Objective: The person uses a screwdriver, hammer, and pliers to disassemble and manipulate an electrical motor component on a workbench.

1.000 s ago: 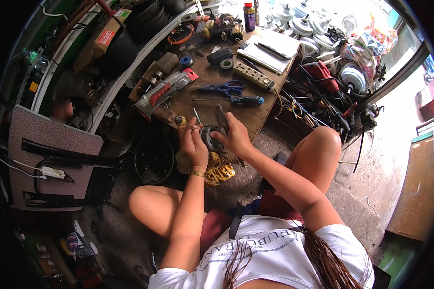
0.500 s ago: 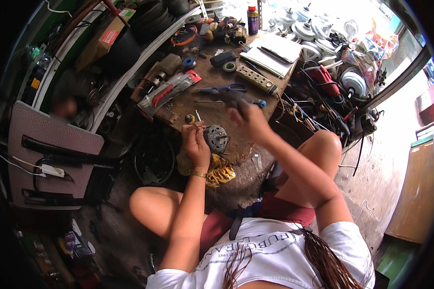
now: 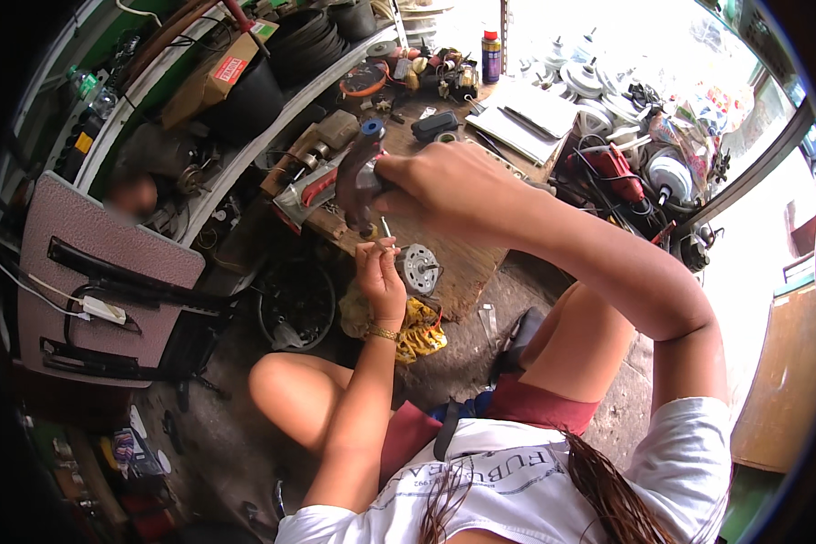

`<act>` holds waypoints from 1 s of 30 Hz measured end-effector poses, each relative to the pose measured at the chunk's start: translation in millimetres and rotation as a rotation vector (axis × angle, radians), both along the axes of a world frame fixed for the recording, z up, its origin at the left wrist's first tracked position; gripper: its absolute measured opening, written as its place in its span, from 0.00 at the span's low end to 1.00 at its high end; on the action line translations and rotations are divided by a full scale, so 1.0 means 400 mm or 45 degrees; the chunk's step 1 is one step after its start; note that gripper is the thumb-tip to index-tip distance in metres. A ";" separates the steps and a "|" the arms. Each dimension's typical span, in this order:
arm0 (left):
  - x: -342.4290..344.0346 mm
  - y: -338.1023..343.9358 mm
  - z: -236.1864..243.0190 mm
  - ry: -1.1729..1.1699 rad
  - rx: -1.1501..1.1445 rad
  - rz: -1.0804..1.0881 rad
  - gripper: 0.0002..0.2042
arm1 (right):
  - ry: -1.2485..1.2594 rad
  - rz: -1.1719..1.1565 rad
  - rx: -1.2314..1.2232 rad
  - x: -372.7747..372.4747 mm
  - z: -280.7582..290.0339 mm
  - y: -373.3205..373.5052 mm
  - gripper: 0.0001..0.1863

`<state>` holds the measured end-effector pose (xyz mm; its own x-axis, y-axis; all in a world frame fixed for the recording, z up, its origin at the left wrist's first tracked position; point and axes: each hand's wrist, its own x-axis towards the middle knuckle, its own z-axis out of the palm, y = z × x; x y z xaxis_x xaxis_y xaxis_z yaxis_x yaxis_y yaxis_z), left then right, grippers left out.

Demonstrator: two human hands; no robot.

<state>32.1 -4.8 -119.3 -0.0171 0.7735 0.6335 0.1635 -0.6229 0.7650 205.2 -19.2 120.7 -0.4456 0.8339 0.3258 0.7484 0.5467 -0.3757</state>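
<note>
My right hand (image 3: 444, 186) is raised above the wooden work board (image 3: 467, 263) and is shut on a dark hammer (image 3: 358, 181) with a blue end, its head pointing down. Below it, my left hand (image 3: 379, 281) pinches a thin metal pin (image 3: 386, 238) upright. The pin stands just left of a round grey metal motor part (image 3: 419, 268) that lies on the board. The hammer hangs a short way above the pin and does not touch it.
The board also carries red-handled pliers (image 3: 310, 192), a notebook (image 3: 526, 113) and a spray can (image 3: 491, 54). A red power tool (image 3: 612, 168) and white motor housings (image 3: 589, 77) lie to the right. A yellow cloth (image 3: 417, 326) sits under the board's edge, and a grey panel (image 3: 91, 272) stands at left.
My right hand left the round part, reached across the board, and has come up holding the hammer. My left hand stayed by the round part and holds the pin.
</note>
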 end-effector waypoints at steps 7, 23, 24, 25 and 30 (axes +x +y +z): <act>-0.009 -0.005 0.001 -0.012 -0.018 0.018 0.07 | 0.208 0.080 0.354 -0.047 0.175 0.006 0.13; -0.025 0.013 -0.043 -0.391 -0.163 -0.038 0.11 | 0.478 -0.234 -0.177 0.043 -0.071 0.028 0.19; -0.033 0.011 -0.042 -0.350 -0.157 -0.002 0.11 | 0.499 -0.227 -0.193 0.039 -0.111 0.025 0.18; -0.008 0.006 -0.031 -0.333 -0.153 -0.033 0.11 | 0.511 -0.256 -0.205 0.059 -0.179 0.022 0.17; -0.002 0.001 -0.014 -0.221 -0.111 0.002 0.12 | 0.552 -0.316 -0.261 0.052 -0.309 0.014 0.16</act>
<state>31.2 -4.6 -124.9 -0.1220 0.8251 0.5517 0.0253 -0.5530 0.8328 225.9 -13.5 -2.9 -0.0880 0.9627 0.2557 0.5986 0.2563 -0.7589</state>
